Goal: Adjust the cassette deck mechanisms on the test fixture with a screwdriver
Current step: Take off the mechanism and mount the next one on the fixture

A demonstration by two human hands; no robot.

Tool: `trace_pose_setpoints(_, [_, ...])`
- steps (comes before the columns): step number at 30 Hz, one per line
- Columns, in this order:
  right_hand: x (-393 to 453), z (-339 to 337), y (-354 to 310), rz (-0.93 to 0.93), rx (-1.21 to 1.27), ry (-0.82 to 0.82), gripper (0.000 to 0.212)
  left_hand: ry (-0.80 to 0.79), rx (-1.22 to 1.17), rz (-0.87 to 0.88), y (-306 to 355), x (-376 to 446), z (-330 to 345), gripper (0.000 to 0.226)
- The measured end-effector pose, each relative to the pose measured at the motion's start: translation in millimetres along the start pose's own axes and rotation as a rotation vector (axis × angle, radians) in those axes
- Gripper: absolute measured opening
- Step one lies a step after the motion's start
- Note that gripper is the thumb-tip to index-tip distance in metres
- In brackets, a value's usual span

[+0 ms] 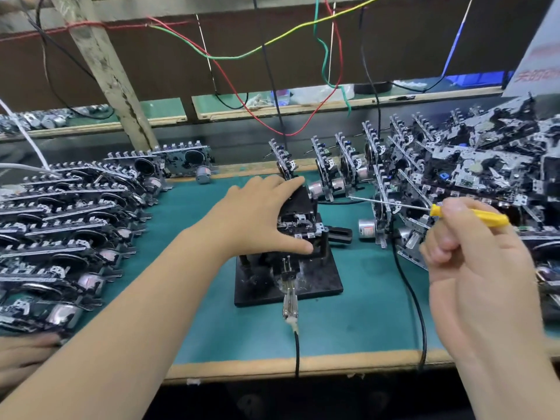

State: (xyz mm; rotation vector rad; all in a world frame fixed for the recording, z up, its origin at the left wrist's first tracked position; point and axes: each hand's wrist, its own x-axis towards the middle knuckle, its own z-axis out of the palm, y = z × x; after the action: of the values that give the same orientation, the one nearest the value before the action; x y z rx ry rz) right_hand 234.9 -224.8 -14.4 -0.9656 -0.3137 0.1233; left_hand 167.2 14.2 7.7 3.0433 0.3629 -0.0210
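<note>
Now my left hand (266,213) rests on the cassette deck mechanism (298,221) that sits on the black test fixture (288,268), with my fingers spread over its top and my thumb at its front. My right hand (472,253) is curled tight round the yellow screwdriver (454,214). Its thin metal tip points left and hangs in the air, near the fixture but not touching it.

I think the job now is to bring the tip down to the screw. I should hold the part still with my left hand and move slowly, so the tip does not slip.

The fixture stands near the middle of the green surface (363,322). Rows of mechanisms (69,225) fill the left edge. A big pile (472,165) fills the right edge, just beside my right hand. The open room is toward the front edge, but a black cable (409,292) lies there.
</note>
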Motion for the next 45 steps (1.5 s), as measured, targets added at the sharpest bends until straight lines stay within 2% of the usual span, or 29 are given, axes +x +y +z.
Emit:
trace_pose_setpoints(3, [-0.5, -0.5, 3.3, 0.057, 0.011, -0.017, 0.016, 0.002, -0.003, -0.001, -2.9, 2.8, 5.4, 0.113])
trace_pose_setpoints(6, [-0.6, 2.8, 5.4, 0.094, 0.003, -0.091, 0.001, 0.017, -0.016, 0.01, -4.4, 2.9, 5.5, 0.114])
trace_pose_setpoints(13, [-1.0, 14.7, 14.8, 0.077, -0.061, -0.265, 0.014, 0.015, 0.029, 0.017, -2.0, 6.3, 9.1, 0.115])
trace_pose_setpoints(17, [5.2, 21.4, 21.9, -0.047, -0.242, -0.395, 0.011, 0.039, 0.036, 0.023, -4.5, 10.6, 14.1, 0.112])
trace_pose_setpoints(19, [13.2, 26.3, 26.4, -0.107, -0.372, -0.454, 0.002, 0.06, 0.028, 0.025, -3.5, 10.8, 17.0, 0.111])
trace_pose_setpoints(20, [17.0, 29.1, 29.9, -0.129, -0.449, -0.493, 0.011, 0.064, 0.017, 0.029, -3.0, 10.8, 17.3, 0.113])
trace_pose_setpoints(23, [22.0, 38.9, 40.1, -0.183, -0.761, -0.617, 0.033, 0.097, -0.24, 0.035, -6.4, 2.5, 11.2, 0.114])
trace_pose_setpoints(26, [19.1, 37.6, 49.4, -0.191, -0.98, -0.673, 0.034, 0.264, -0.53, 0.019, -22.5, -24.9, 14.1, 0.08])
trace_pose_setpoints(28, [18.2, 34.0, 52.4, -0.192, -0.975, -0.675, 0.039, 0.314, -0.581, 0.009, -33.8, -46.0, 27.1, 0.057])
trace_pose_setpoints(29, [18.1, 33.5, 52.7, -0.193, -0.961, -0.676, 0.042, 0.317, -0.565, 0.012, -37.3, -54.4, 35.1, 0.054])
trace_pose_setpoints(31, [18.5, 33.5, 54.9, -0.185, -0.93, -0.683, 0.043, 0.313, -0.458, 0.033, -38.5, -64.3, 50.6, 0.069])
trace_pose_setpoints(33, [20.0, 33.1, 58.6, -0.174, -0.88, -0.69, 0.034, 0.311, -0.383, 0.036, -34.8, -66.1, 59.8, 0.089])
trace_pose_setpoints(36, [20.7, 32.6, 63.6, -0.168, -0.842, -0.702, 0.031, 0.346, -0.379, 0.002, -28.1, -62.8, 62.7, 0.101])
trace_pose_setpoints(41, [19.5, 32.3, 69.7, -0.222, -0.865, -0.704, 0.043, 0.46, -0.568, -0.052, -8.0, -55.7, 72.6, 0.093])
trace_pose_setpoints(45, [18.9, 32.7, 71.8, -0.24, -0.879, -0.714, 0.046, 0.604, -0.793, -0.139, -0.4, -43.8, 82.3, 0.069])
